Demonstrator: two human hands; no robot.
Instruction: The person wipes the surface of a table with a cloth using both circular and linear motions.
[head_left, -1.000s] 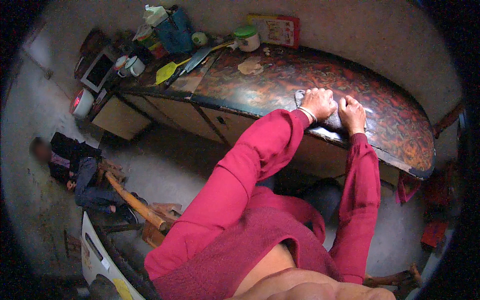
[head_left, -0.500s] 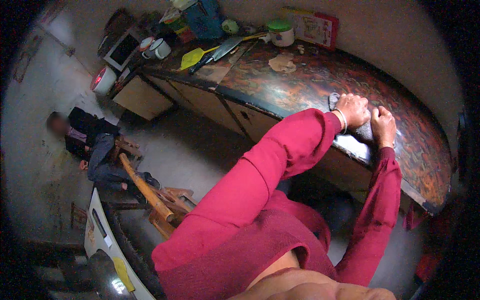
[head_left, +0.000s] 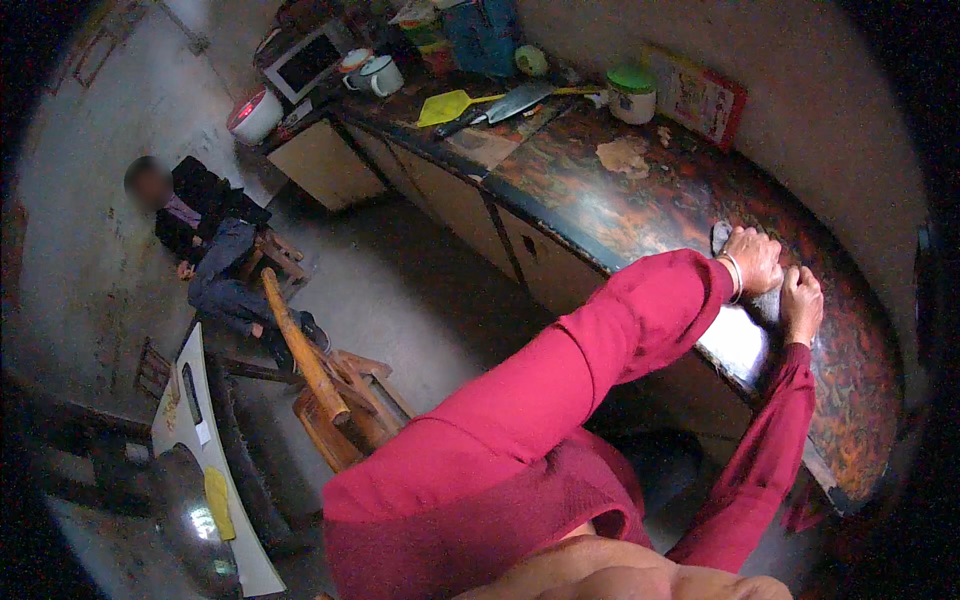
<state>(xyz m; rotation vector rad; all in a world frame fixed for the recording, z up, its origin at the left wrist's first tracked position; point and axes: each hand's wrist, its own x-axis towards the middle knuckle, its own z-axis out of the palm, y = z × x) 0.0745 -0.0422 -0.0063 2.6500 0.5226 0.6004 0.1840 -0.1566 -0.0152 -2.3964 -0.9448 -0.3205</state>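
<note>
My left hand [head_left: 755, 258] and my right hand [head_left: 803, 303] are side by side on the patterned countertop [head_left: 690, 210]. Both have closed fingers, pressing a crumpled grey cloth [head_left: 768, 304] down on the surface. Part of that cloth pokes out beyond the left hand, and the rest is mostly hidden under my fingers. A bracelet circles my left wrist. Just in front of the hands, a bright patch of light shows at the counter's near edge.
Along the wall stand a green-lidded jar [head_left: 631, 94] and a white mug [head_left: 377, 77]. A yellow fly swatter [head_left: 446, 106] lies by a broad grey blade [head_left: 518, 101]. At left, a person [head_left: 215, 230] sits near a wooden chair [head_left: 335, 400] and a pale-edged table [head_left: 185, 400].
The whole view has swung, so the counter things appear farther right and lower. Both hands stay on the cloth and have slid slightly farther from the counter's front edge.
</note>
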